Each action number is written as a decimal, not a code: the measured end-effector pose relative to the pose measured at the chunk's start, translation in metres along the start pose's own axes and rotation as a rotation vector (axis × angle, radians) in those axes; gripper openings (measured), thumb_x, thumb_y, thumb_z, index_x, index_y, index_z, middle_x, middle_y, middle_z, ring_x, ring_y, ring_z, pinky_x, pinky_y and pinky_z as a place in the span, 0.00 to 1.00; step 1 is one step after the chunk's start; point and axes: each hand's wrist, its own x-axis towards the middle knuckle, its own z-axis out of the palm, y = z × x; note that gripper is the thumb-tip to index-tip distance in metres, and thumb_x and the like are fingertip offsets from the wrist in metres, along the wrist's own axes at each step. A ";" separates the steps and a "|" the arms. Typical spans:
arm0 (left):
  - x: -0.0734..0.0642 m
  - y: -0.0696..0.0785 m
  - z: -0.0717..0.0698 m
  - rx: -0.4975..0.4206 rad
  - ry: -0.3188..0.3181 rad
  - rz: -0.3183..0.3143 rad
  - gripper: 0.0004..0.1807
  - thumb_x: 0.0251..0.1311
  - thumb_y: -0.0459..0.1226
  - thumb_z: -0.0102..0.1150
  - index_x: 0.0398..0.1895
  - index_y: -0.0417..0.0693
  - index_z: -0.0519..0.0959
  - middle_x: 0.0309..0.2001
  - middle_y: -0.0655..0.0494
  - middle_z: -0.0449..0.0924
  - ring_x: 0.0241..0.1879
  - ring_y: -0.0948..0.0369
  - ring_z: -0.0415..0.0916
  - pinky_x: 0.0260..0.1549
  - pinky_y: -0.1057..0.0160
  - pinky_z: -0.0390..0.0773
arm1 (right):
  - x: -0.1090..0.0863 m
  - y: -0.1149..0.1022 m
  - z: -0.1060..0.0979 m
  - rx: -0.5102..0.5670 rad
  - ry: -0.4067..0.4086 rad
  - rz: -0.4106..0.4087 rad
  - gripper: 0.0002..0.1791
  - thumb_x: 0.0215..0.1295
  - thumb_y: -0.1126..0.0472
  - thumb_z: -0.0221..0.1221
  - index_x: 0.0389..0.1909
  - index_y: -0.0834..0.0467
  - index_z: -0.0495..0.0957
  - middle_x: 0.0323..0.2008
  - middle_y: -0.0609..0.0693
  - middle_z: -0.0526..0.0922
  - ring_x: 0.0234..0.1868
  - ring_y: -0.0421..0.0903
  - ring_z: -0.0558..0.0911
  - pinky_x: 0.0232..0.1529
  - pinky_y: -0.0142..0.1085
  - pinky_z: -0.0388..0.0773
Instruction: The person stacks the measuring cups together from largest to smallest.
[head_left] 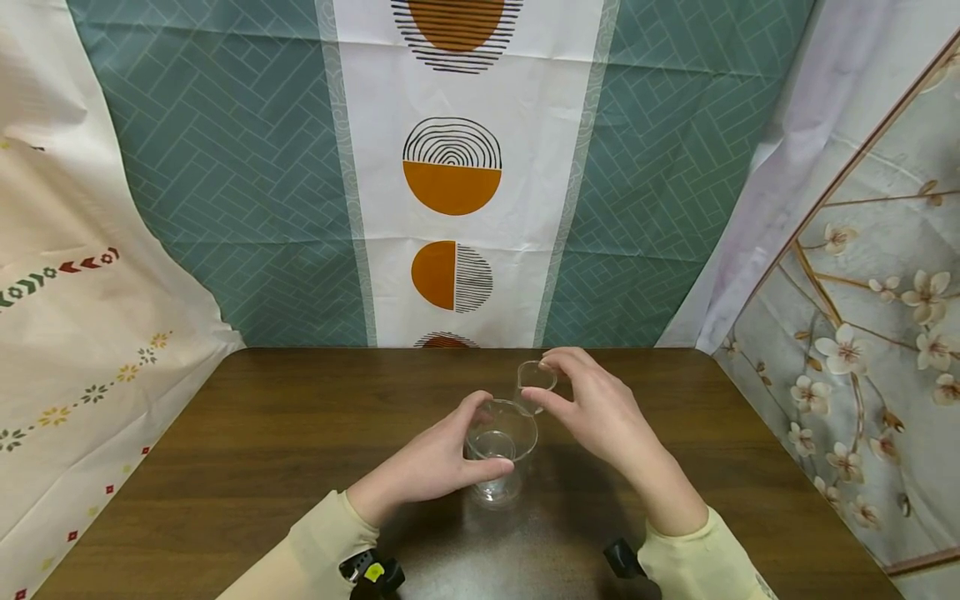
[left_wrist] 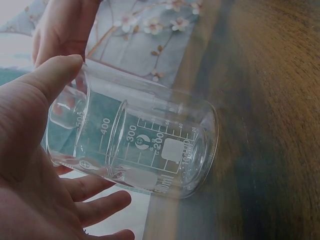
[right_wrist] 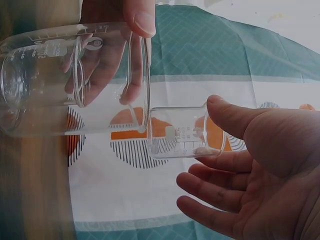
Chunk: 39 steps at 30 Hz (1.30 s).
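Observation:
A large clear glass beaker (head_left: 527, 446) with white volume markings stands upright on the table, and a smaller beaker (left_wrist: 145, 131) is nested inside it. My left hand (head_left: 435, 458) grips the large beaker near its rim, thumb on the near side and a finger on the far side. Just right of that rim and above the table, my right hand (head_left: 600, 404) pinches a very small glass beaker (right_wrist: 172, 131) by its upper edge between thumb and fingers. In the right wrist view, the small beaker's base is right at the large beaker's rim.
The brown wooden table (head_left: 300, 417) ends at a patterned teal and white cloth (head_left: 270, 208) hanging behind. A cream cloth (head_left: 97, 333) hangs at the left, and a floral cloth (head_left: 847, 417) at the right. Dark wrist devices sit near both sleeves.

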 end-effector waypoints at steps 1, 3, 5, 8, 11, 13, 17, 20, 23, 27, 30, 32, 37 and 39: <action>0.000 0.000 0.000 0.001 -0.001 -0.004 0.50 0.66 0.63 0.74 0.81 0.52 0.60 0.70 0.46 0.77 0.69 0.52 0.78 0.61 0.44 0.80 | 0.000 -0.001 0.000 0.002 -0.002 -0.003 0.24 0.72 0.44 0.74 0.60 0.52 0.85 0.63 0.45 0.83 0.61 0.48 0.84 0.59 0.57 0.80; 0.000 0.000 0.000 0.002 -0.002 -0.012 0.50 0.66 0.63 0.74 0.81 0.53 0.59 0.70 0.47 0.77 0.68 0.52 0.78 0.61 0.45 0.80 | -0.001 -0.002 0.001 0.007 -0.005 -0.009 0.23 0.72 0.44 0.75 0.59 0.51 0.85 0.63 0.44 0.84 0.61 0.47 0.84 0.59 0.56 0.80; 0.000 0.000 0.000 0.003 0.001 -0.015 0.50 0.66 0.63 0.74 0.81 0.54 0.59 0.70 0.49 0.77 0.68 0.53 0.78 0.61 0.45 0.80 | -0.001 -0.003 0.002 0.011 -0.008 -0.013 0.22 0.71 0.44 0.75 0.58 0.50 0.86 0.63 0.43 0.83 0.60 0.46 0.84 0.59 0.56 0.81; 0.000 0.000 0.000 0.007 0.003 -0.017 0.50 0.66 0.63 0.74 0.81 0.56 0.59 0.70 0.51 0.77 0.68 0.54 0.78 0.62 0.45 0.80 | -0.002 -0.005 0.004 0.019 -0.016 -0.028 0.20 0.72 0.44 0.75 0.57 0.49 0.85 0.62 0.42 0.83 0.60 0.45 0.83 0.60 0.54 0.81; 0.000 0.000 0.000 0.009 0.004 -0.016 0.50 0.66 0.63 0.73 0.82 0.56 0.59 0.71 0.51 0.77 0.68 0.54 0.78 0.62 0.44 0.80 | -0.003 -0.007 0.006 0.024 -0.030 -0.041 0.22 0.72 0.43 0.74 0.58 0.50 0.85 0.64 0.42 0.83 0.62 0.45 0.83 0.62 0.54 0.80; 0.000 -0.001 0.000 0.011 0.004 -0.017 0.50 0.66 0.63 0.73 0.82 0.56 0.59 0.71 0.51 0.77 0.69 0.54 0.78 0.62 0.44 0.80 | -0.003 -0.009 0.007 0.026 -0.042 -0.048 0.23 0.72 0.43 0.74 0.60 0.51 0.85 0.65 0.42 0.83 0.64 0.46 0.83 0.63 0.54 0.80; 0.000 -0.001 0.001 0.016 0.003 -0.014 0.51 0.67 0.63 0.73 0.82 0.53 0.59 0.71 0.50 0.77 0.69 0.54 0.78 0.62 0.44 0.80 | -0.004 -0.011 0.008 0.030 -0.066 -0.052 0.24 0.72 0.44 0.74 0.60 0.52 0.85 0.66 0.43 0.83 0.65 0.47 0.83 0.63 0.54 0.80; 0.001 -0.001 0.001 0.013 0.006 -0.003 0.50 0.67 0.63 0.73 0.81 0.53 0.60 0.70 0.51 0.78 0.68 0.55 0.79 0.61 0.45 0.80 | -0.005 -0.012 0.009 0.031 -0.074 -0.059 0.23 0.72 0.45 0.74 0.60 0.52 0.85 0.66 0.43 0.83 0.65 0.47 0.83 0.62 0.54 0.81; 0.001 -0.001 0.001 0.003 0.010 0.010 0.47 0.67 0.63 0.73 0.79 0.56 0.62 0.69 0.53 0.78 0.67 0.56 0.79 0.61 0.46 0.80 | -0.006 -0.012 0.010 0.026 -0.081 -0.070 0.23 0.72 0.45 0.74 0.60 0.52 0.85 0.66 0.44 0.83 0.64 0.47 0.83 0.61 0.54 0.81; 0.000 -0.002 0.001 -0.003 0.011 0.013 0.45 0.66 0.63 0.73 0.77 0.60 0.62 0.68 0.53 0.79 0.66 0.56 0.80 0.61 0.46 0.80 | -0.005 -0.013 0.013 0.015 -0.088 -0.083 0.23 0.72 0.45 0.75 0.59 0.52 0.85 0.65 0.43 0.83 0.64 0.47 0.84 0.61 0.53 0.82; 0.000 -0.002 0.001 0.002 0.006 0.005 0.45 0.66 0.63 0.73 0.77 0.59 0.62 0.70 0.50 0.78 0.67 0.55 0.79 0.61 0.45 0.81 | -0.006 -0.014 0.015 0.005 -0.093 -0.083 0.23 0.71 0.44 0.75 0.59 0.51 0.85 0.64 0.41 0.83 0.62 0.45 0.84 0.58 0.52 0.83; 0.000 -0.002 0.001 0.008 0.003 0.001 0.46 0.66 0.63 0.73 0.78 0.59 0.62 0.70 0.49 0.77 0.67 0.54 0.80 0.60 0.45 0.81 | -0.006 -0.014 0.016 0.001 -0.097 -0.081 0.23 0.71 0.44 0.75 0.59 0.50 0.85 0.64 0.41 0.83 0.62 0.45 0.84 0.57 0.51 0.83; 0.000 -0.001 0.001 0.032 0.006 0.002 0.46 0.66 0.64 0.73 0.77 0.58 0.61 0.68 0.47 0.77 0.62 0.54 0.81 0.58 0.46 0.82 | -0.006 -0.014 0.019 -0.003 -0.103 -0.094 0.22 0.71 0.45 0.76 0.58 0.50 0.85 0.63 0.41 0.84 0.61 0.44 0.84 0.57 0.50 0.83; 0.000 -0.001 0.001 0.037 0.009 0.005 0.47 0.66 0.64 0.73 0.77 0.58 0.61 0.68 0.48 0.77 0.62 0.54 0.81 0.58 0.46 0.82 | -0.006 -0.014 0.020 -0.002 -0.104 -0.102 0.21 0.70 0.45 0.76 0.57 0.50 0.85 0.62 0.42 0.84 0.61 0.45 0.84 0.58 0.50 0.82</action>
